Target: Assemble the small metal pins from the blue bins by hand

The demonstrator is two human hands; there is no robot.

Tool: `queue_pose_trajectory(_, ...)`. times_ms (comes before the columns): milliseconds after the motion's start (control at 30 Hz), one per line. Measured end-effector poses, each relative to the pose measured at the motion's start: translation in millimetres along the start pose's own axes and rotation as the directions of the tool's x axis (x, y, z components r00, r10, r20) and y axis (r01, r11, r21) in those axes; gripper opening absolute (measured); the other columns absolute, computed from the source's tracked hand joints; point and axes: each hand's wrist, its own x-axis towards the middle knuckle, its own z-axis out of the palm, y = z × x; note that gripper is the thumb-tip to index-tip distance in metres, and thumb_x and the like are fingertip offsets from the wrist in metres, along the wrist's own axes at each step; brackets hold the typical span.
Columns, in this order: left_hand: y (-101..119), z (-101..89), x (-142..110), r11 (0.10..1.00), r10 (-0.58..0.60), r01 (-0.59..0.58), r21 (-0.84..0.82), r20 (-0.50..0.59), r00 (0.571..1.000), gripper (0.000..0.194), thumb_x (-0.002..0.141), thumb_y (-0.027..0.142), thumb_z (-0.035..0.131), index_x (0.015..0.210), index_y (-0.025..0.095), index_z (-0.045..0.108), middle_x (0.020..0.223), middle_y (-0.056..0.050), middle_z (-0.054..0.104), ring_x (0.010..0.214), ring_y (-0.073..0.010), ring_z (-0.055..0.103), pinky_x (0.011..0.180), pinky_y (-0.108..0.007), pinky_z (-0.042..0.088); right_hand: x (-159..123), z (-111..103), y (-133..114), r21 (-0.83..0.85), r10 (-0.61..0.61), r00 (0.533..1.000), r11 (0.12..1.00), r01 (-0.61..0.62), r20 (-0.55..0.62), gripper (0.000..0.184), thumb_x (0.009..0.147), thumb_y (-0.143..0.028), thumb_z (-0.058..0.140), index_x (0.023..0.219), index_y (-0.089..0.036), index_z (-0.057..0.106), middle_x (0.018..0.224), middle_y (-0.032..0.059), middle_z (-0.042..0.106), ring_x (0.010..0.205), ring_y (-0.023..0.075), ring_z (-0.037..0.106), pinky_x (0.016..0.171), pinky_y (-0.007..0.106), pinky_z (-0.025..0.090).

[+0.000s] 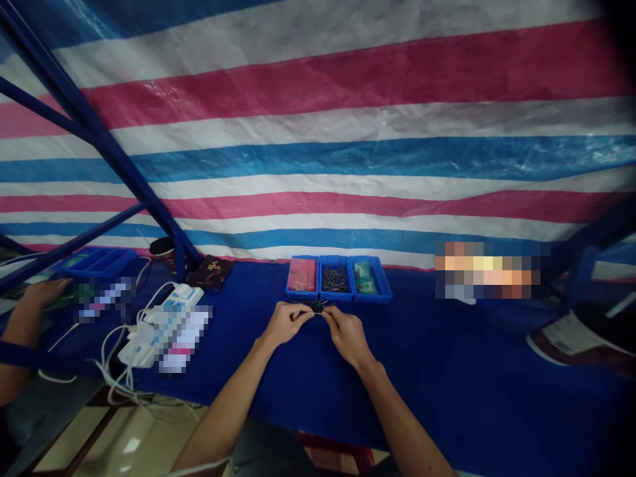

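My left hand (287, 323) and my right hand (345, 329) meet over the blue tabletop, thumbs and fingertips pinched close together. Whatever lies between the fingertips is too small to make out. Just beyond them is a small heap of dark, thin screw-like pieces (316, 305), partly hidden by my fingers. Three joined blue bins stand behind it: the left bin (289, 292) holds red plastic bags (302, 274), the middle bin (335, 297) holds loose dark screws or nails (334, 279), and the right bin (386, 295) holds green-and-clear packets (364, 276).
At left lie a white power strip (171, 311) with tangled cables, a dark packet (212, 272) and a cup (163, 249). Another person's hand (46, 291) is near a blue tray (102, 264). Blue frame poles (124, 175) flank the table. A large cup (571, 338) stands right.
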Motion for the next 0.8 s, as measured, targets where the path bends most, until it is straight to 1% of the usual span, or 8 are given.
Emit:
queue_pose_trajectory(133,-0.5,0.2,-0.2,1.000,-0.005,0.005,-0.005,-0.003,1.000,0.031,0.092,0.037,0.063,0.086,0.012,0.080,0.050,0.007,0.036,0.047,-0.0059,0.029,0.051,-0.020,0.025,0.0,-1.3,-1.2,-0.010,0.008,1.000,1.000,-0.008,0.003,0.031,0.104,-0.036,0.040,0.097,-0.022,0.067,0.074,0.0018,0.070,0.063,0.0166,0.067,0.060,0.024,0.038)
queue_pose_trajectory(300,-1.7,-0.7,-0.5,1.000,-0.017,0.016,-0.004,-0.016,1.000,0.031,0.092,0.037,0.062,0.087,0.012,0.080,0.050,0.007,0.036,0.048,-0.0061,0.029,0.051,-0.020,0.025,-1.4,-0.5,-0.9,0.003,-0.004,1.000,1.000,0.004,-0.005,0.027,0.101,-0.040,0.047,0.114,-0.022,0.063,0.070,-0.0004,0.068,0.060,0.0155,0.064,0.055,0.024,0.035)
queue_pose_trajectory(400,-1.5,-1.4,-0.4,1.000,-0.024,0.024,0.001,-0.011,1.000,0.030,0.092,0.036,0.063,0.087,0.012,0.080,0.050,0.007,0.036,0.048,-0.0061,0.028,0.052,-0.020,0.026,-1.4,0.2,-0.3,-0.003,-0.010,1.000,1.000,0.010,-0.004,0.024,0.102,-0.036,0.046,0.110,-0.022,0.064,0.069,-0.0010,0.067,0.058,0.0142,0.062,0.054,0.023,0.033)
queue_pose_trajectory(500,-1.4,-1.2,-0.4,1.000,-0.026,0.026,0.003,-0.006,1.000,0.029,0.092,0.036,0.063,0.087,0.012,0.080,0.050,0.007,0.036,0.048,-0.0060,0.029,0.052,-0.020,0.026,-1.0,-0.7,-0.6,0.006,-0.018,1.000,1.000,0.018,-0.006,0.024,0.102,-0.034,0.045,0.105,-0.022,0.065,0.071,-0.0007,0.068,0.058,0.0139,0.062,0.056,0.023,0.035)
queue_pose_trajectory(800,-1.8,-0.2,-0.1,1.000,-0.021,0.021,-0.002,-0.004,1.000,0.029,0.092,0.036,0.064,0.087,0.012,0.080,0.050,0.006,0.038,0.048,-0.0062,0.029,0.051,-0.020,0.026,-0.3,-2.6,-1.5,0.011,-0.008,1.000,1.000,0.008,0.001,0.030,0.104,-0.036,0.041,0.100,-0.022,0.067,0.077,0.0028,0.072,0.067,0.0171,0.068,0.063,0.024,0.039)
